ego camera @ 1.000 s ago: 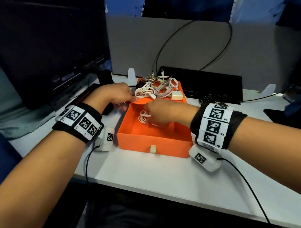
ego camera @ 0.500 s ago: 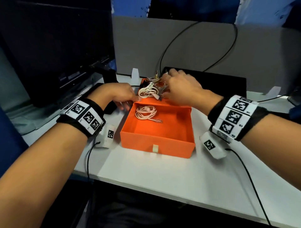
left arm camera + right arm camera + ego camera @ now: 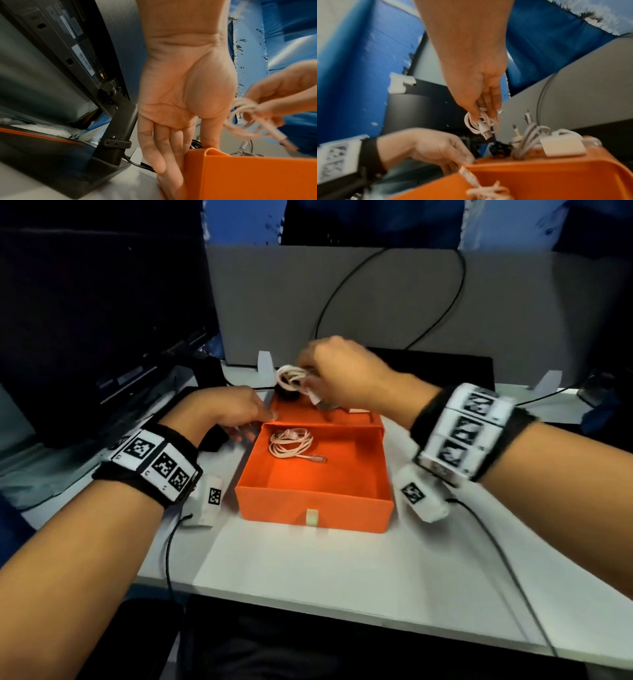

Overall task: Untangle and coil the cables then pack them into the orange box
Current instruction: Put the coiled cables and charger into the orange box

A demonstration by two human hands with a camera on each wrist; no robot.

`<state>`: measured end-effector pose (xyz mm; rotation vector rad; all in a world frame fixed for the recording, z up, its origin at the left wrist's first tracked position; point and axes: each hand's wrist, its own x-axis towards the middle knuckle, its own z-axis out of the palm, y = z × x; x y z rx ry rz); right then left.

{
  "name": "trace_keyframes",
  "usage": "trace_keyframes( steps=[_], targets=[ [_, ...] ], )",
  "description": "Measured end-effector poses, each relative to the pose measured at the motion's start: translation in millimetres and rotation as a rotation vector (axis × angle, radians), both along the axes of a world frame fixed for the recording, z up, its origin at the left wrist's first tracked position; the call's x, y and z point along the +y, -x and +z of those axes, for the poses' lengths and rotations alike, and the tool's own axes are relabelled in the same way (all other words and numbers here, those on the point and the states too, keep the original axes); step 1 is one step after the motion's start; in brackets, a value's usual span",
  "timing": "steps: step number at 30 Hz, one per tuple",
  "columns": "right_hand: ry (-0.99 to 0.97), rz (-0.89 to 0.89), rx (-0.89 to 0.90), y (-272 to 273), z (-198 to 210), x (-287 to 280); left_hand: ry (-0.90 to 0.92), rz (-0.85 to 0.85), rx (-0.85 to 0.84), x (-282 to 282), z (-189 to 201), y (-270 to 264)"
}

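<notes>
The orange box point(image 3: 315, 510) stands open on the white table, with one coiled pinkish cable point(image 3: 291, 443) lying in its far left corner. My right hand point(image 3: 310, 378) pinches a small coiled white cable point(image 3: 289, 376) and holds it up over the box's rear lid; its USB plug point(image 3: 485, 133) hangs down. My left hand point(image 3: 260, 419) rests with straight fingers point(image 3: 164, 148) against the box's point(image 3: 248, 175) far left corner. A grey cable bundle point(image 3: 529, 138), a black cable point(image 3: 500, 147) and a white charger block point(image 3: 563, 147) lie on the lid.
A dark monitor point(image 3: 102, 302) on a stand point(image 3: 116, 128) rises close on the left. A grey partition point(image 3: 342, 302) with black leads closes off the back, and a black device point(image 3: 455, 371) sits before it. The table's front edge point(image 3: 342, 618) is near me.
My right hand left the inside of the box, reached to the pile on the rear lid and lifted a coiled white cable off it. The left hand stayed at the box corner.
</notes>
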<state>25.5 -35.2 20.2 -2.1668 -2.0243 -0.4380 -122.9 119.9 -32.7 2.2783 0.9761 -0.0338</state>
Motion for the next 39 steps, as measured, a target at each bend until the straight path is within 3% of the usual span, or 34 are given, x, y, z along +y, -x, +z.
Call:
trace_keyframes(
  steps=[2,4,6,11,14,19,23,25,28,30,35,39],
  targets=[
    [0.009,0.059,0.061,6.0,9.5,-25.8,0.000,0.006,-0.012,0.2,0.1,0.5],
    [0.172,0.074,0.076,15.2,9.9,-50.1,0.003,0.011,-0.022,-0.3,0.9,1.1],
    [0.333,0.028,-0.015,23.9,-5.9,-61.0,0.007,0.010,-0.021,-1.4,1.4,2.0],
    [0.358,-0.059,-0.294,31.0,-49.3,-51.0,-0.014,0.000,0.006,-3.5,2.6,0.5],
    [0.406,-0.083,-0.334,38.3,-65.5,-32.1,-0.019,-0.014,0.020,-0.9,2.4,0.6],
    [0.395,-0.102,-0.202,29.4,-67.3,-18.7,-0.005,-0.021,0.010,1.2,1.9,1.0],
    [0.116,-0.087,-0.138,15.9,-43.6,-16.8,0.066,0.012,-0.016,0.8,-4.5,2.1],
    [0.035,-0.166,-0.166,-0.6,-31.9,-10.0,0.131,0.045,-0.032,-0.5,-11.0,0.7],
    [0.217,-0.344,-0.225,-28.0,-31.8,-0.7,0.195,0.091,-0.032,-2.7,-16.6,-2.7],
    [0.295,-0.368,-0.218,-40.6,-40.1,4.4,0.208,0.105,-0.031,-3.6,-16.0,-5.3],
    [0.195,-0.284,-0.180,-48.4,-48.5,2.9,0.248,0.113,-0.037,-7.6,-10.8,-8.5],
    [0.086,-0.251,0.041,-44.7,-27.6,-20.2,0.276,0.108,-0.022,-5.5,-9.5,-8.5]
  ],
)
